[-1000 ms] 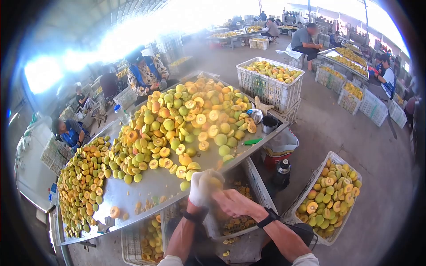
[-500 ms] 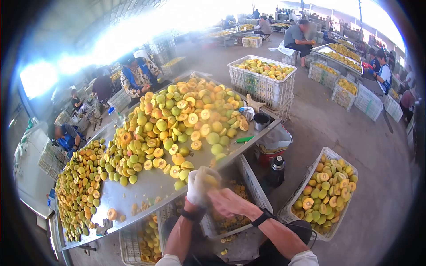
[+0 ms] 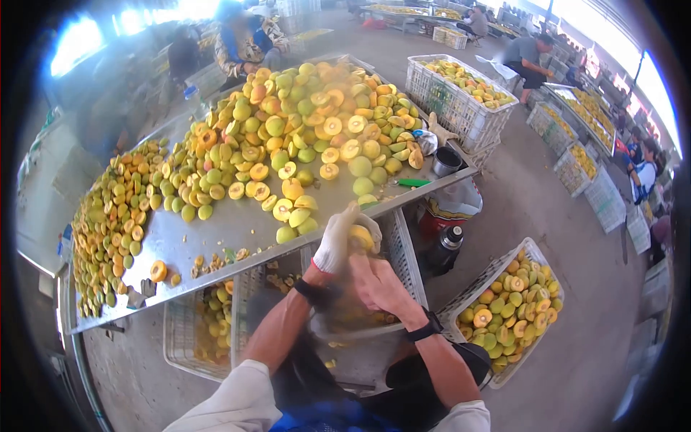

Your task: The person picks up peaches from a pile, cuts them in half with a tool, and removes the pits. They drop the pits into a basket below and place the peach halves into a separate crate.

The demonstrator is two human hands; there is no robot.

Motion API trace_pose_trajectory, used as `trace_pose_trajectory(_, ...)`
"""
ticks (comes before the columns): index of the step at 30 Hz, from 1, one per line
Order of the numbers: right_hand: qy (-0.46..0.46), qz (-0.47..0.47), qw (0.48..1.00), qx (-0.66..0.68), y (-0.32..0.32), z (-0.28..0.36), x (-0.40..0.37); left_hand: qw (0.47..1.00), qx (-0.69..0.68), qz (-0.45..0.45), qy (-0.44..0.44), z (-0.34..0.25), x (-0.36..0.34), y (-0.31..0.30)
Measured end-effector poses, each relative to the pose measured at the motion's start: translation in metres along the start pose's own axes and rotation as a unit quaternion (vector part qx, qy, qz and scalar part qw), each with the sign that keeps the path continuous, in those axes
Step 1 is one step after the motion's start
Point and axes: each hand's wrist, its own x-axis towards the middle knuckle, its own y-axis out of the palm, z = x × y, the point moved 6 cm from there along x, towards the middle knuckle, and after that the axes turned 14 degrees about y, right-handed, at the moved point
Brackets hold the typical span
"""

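- Head view: my left hand (image 3: 335,242), in a white glove, is closed round a yellow fruit (image 3: 362,237). I hold it just off the near edge of the metal table (image 3: 216,225), above a white crate (image 3: 407,253).
- My bare right hand (image 3: 376,282) sits just below the fruit, fingers curled up against it. Blur hides whether it grips anything, so I cannot tell.
- A heap of fruit (image 3: 302,137) covers the table, with a green-handled tool (image 3: 414,183) and a black pot (image 3: 446,160) near its right corner.
- On the floor to my right stands a second crate (image 3: 534,248) of cut fruit, with a flask (image 3: 445,248) between it and the table.
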Motion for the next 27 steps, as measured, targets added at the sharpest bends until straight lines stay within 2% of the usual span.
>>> trace_pose_trajectory(2,-0.005,-0.019,1.000,-0.010,-0.003,0.000,0.008,1.000,-0.016,-0.018,0.014,-0.003,0.003,0.002)
trace_pose_trajectory(5,-0.179,-0.126,0.968,-0.124,-0.003,0.005,0.021,0.996,-0.047,-0.075,-0.002,0.003,0.008,0.001)
trace_pose_trajectory(7,-0.250,-0.187,0.933,-0.179,-0.003,0.010,0.023,0.993,-0.051,-0.107,0.001,0.001,0.006,0.002)
trace_pose_trajectory(10,-0.279,-0.246,0.901,-0.221,-0.002,0.008,0.021,0.979,-0.154,-0.130,-0.004,0.006,0.006,0.004)
trace_pose_trajectory(11,-0.288,-0.261,0.892,-0.231,-0.003,0.007,0.022,0.983,-0.113,-0.145,-0.024,0.011,0.006,0.002)
trace_pose_trajectory(14,-0.317,-0.287,0.865,-0.262,0.001,0.005,0.018,0.976,-0.121,-0.176,-0.031,0.019,0.003,-0.003)
trace_pose_trajectory(16,-0.368,-0.305,0.823,-0.308,0.009,-0.001,0.017,0.958,-0.178,-0.210,-0.082,0.034,0.007,-0.020)
trace_pose_trajectory(17,-0.358,-0.307,0.832,-0.292,0.012,-0.002,0.012,0.945,-0.207,-0.228,-0.106,0.040,0.007,-0.025)
trace_pose_trajectory(19,-0.345,-0.309,0.848,-0.258,0.021,0.007,-0.001,0.942,-0.208,-0.246,-0.092,0.031,0.010,-0.027)
trace_pose_trajectory(21,-0.328,-0.347,0.841,-0.255,0.012,0.011,-0.003,0.937,-0.197,-0.274,-0.086,0.012,0.007,-0.025)
trace_pose_trajectory(24,-0.292,-0.374,0.850,-0.229,-0.006,0.019,-0.015,0.970,-0.096,-0.223,-0.020,-0.006,0.003,-0.042)
trace_pose_trajectory(27,-0.295,-0.380,0.850,-0.213,-0.017,0.025,-0.027,0.974,0.098,-0.203,0.016,-0.070,-0.012,-0.054)
